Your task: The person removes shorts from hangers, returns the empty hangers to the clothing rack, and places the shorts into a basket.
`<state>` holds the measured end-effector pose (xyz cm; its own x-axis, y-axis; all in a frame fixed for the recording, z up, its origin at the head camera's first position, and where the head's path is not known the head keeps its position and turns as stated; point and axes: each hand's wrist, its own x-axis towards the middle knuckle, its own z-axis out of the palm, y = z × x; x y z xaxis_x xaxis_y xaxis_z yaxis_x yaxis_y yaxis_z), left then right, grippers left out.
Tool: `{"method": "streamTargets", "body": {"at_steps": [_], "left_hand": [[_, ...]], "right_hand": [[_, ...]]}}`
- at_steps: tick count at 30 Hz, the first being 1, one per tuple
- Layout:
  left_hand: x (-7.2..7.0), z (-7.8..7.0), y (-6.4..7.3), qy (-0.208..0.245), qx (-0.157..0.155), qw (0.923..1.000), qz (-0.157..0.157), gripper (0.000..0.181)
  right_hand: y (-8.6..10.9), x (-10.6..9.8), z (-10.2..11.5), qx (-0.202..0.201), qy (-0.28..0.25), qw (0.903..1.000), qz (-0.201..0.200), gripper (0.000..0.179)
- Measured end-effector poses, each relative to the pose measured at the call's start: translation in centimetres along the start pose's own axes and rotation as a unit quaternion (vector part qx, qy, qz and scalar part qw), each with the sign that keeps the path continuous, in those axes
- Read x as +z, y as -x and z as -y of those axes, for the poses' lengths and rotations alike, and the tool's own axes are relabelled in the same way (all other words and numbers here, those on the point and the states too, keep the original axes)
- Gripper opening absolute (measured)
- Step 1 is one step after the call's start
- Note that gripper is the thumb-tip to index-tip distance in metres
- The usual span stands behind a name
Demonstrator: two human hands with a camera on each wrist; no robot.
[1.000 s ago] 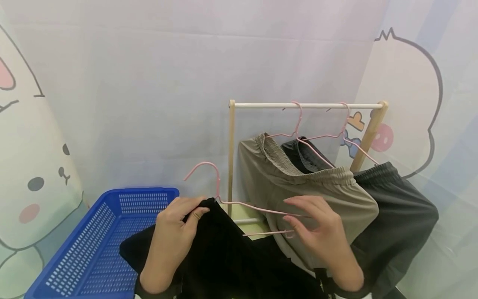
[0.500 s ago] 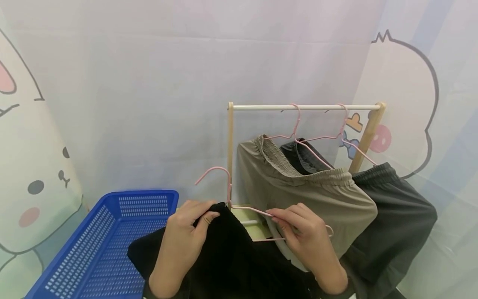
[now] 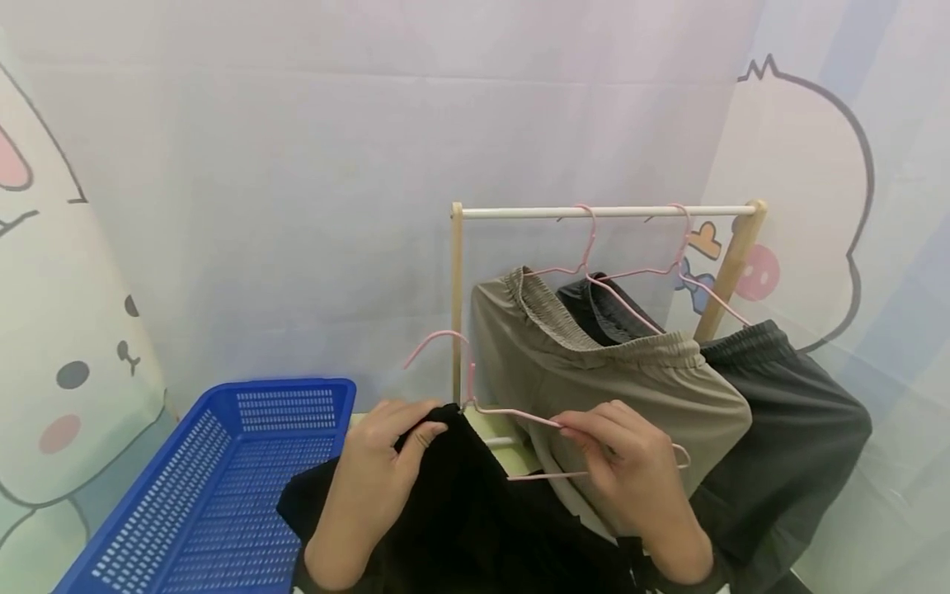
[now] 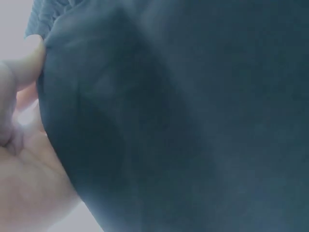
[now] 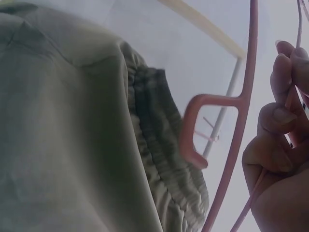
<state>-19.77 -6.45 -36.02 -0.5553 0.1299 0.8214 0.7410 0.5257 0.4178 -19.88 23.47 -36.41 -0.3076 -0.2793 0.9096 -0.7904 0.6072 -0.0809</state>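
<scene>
In the head view my left hand (image 3: pixel 386 462) pinches the gathered waist edge of black pants (image 3: pixel 460 520), thumb in front. The left wrist view shows the cloth of these pants (image 4: pixel 154 125) spread beside that hand (image 4: pixel 29 179). A pink hanger (image 3: pixel 519 413) has its left end hidden inside the waist; its hook rises free, pointing left. My right hand (image 3: pixel 623 454) pinches the hanger's right shoulder between thumb and fingers. Up close in the right wrist view, the hanger (image 5: pixel 247 82) shows a small side hook, outside the cloth.
A blue plastic basket (image 3: pixel 119 516) stands at the left. Behind my right hand, a rack with a white rail (image 3: pixel 519 213) and wooden posts bears beige pants (image 3: pixel 668 388) and dark grey pants (image 3: pixel 801 404) on pink hangers. A printed curtain (image 3: pixel 297 206) lies behind.
My right hand, earlier spread beside the hanger, has taken hold of its right shoulder. Both hands, the hanger and the black pants have moved slightly right.
</scene>
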Motion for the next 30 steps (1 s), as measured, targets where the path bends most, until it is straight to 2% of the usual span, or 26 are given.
{"method": "streamTargets", "body": {"at_steps": [5,9,15,19,28,30], "left_hand": [[-0.3,0.4,0.1,-0.008,-0.01,0.9999,0.008,0.019],[-0.4,0.8,0.1,-0.011,-0.018,0.9996,0.018,0.019],[0.1,1.1,0.2,0.014,-0.021,0.9992,0.032,0.022],[0.7,1.5,0.2,0.02,-0.014,0.9991,0.035,0.022],[0.4,2.5,0.5,-0.011,-0.052,0.9968,0.059,0.023],[0.2,2.5,0.4,-0.013,-0.06,0.9958,0.069,0.023]], "right_hand": [[-0.1,-2.1,-0.5,0.013,0.022,0.9995,-0.018,0.033],[-0.2,-4.5,-0.7,0.027,0.04,0.998,-0.041,0.04],[0.7,-8.4,-1.1,0.063,0.049,0.9948,-0.063,0.004],[1.5,-10.2,-1.5,0.086,0.056,0.9917,-0.078,0.003],[3.4,-14.1,-1.7,0.178,0.111,0.9759,-0.06,0.01],[3.7,-14.7,-1.6,0.212,0.134,0.9659,-0.064,0.012]]}}
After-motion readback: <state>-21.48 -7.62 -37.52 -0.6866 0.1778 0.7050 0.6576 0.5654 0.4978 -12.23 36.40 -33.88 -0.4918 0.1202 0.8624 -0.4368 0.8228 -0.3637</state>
